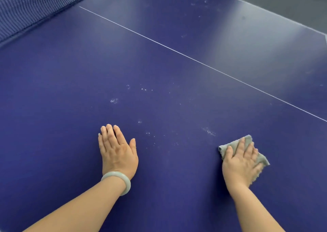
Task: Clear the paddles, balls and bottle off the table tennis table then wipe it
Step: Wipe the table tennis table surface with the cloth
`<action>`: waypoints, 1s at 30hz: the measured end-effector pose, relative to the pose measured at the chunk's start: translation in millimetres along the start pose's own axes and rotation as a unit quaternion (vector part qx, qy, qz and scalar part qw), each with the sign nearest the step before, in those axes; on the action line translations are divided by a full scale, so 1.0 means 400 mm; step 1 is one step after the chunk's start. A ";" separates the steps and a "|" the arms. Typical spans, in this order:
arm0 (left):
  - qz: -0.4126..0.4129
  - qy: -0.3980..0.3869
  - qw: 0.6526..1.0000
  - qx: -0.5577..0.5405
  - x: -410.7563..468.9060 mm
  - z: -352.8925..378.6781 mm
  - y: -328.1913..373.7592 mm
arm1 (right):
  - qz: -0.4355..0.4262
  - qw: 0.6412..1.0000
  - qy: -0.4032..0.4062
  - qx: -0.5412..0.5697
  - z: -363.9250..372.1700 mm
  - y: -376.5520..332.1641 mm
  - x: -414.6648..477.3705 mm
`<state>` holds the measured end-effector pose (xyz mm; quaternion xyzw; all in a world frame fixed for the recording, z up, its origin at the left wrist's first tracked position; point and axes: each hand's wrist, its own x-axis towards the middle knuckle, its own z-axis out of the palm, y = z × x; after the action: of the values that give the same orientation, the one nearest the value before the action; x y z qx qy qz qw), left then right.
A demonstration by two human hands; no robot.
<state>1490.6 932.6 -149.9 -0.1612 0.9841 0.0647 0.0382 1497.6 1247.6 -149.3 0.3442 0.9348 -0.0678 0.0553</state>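
Observation:
The dark blue table tennis table (159, 63) fills the view, with a thin white centre line (177, 50) running across it. My right hand (241, 162) presses flat on a grey cloth (246, 141) near the table's lower right, fingers straight. My left hand (117, 150) rests flat on the bare surface to the left, a pale bangle (122, 180) on its wrist. Small white specks and smudges (209, 131) dot the surface between and beyond the hands. No paddles, balls or bottle are in view.
The net (26, 9) runs along the upper left. The table's far edge (265, 10) crosses the upper right, with grey floor (292, 3) beyond it.

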 end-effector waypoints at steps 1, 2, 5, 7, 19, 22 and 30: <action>-0.001 -0.002 1.000 0.004 0.000 -0.001 0.001 | 0.011 1.000 -0.001 0.004 -0.002 -0.045 0.022; -0.002 -0.001 1.000 0.006 0.000 -0.002 0.000 | -0.007 1.000 -0.003 -0.004 -0.001 -0.095 0.030; -0.002 0.007 1.000 -0.003 -0.001 0.000 0.000 | -0.244 0.969 -0.002 -0.027 0.026 -0.218 -0.013; -0.004 0.018 1.000 -0.016 -0.001 0.003 0.000 | -0.428 0.902 -0.036 -0.033 0.039 -0.221 -0.059; -0.009 0.024 1.000 0.007 0.003 0.008 0.009 | -0.083 0.996 -0.032 -0.003 -0.035 -0.196 0.268; -0.008 0.024 1.000 0.011 0.004 0.011 0.006 | -0.340 0.939 -0.046 -0.027 0.000 -0.292 0.196; -0.008 0.029 1.000 0.004 0.005 0.009 0.007 | -0.130 0.991 -0.036 0.021 -0.068 -0.224 0.431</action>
<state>1487.8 935.0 -153.2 -0.1704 0.9837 0.0563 0.0110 1307.0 1294.2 -140.3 0.2186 0.9673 -0.1067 0.0722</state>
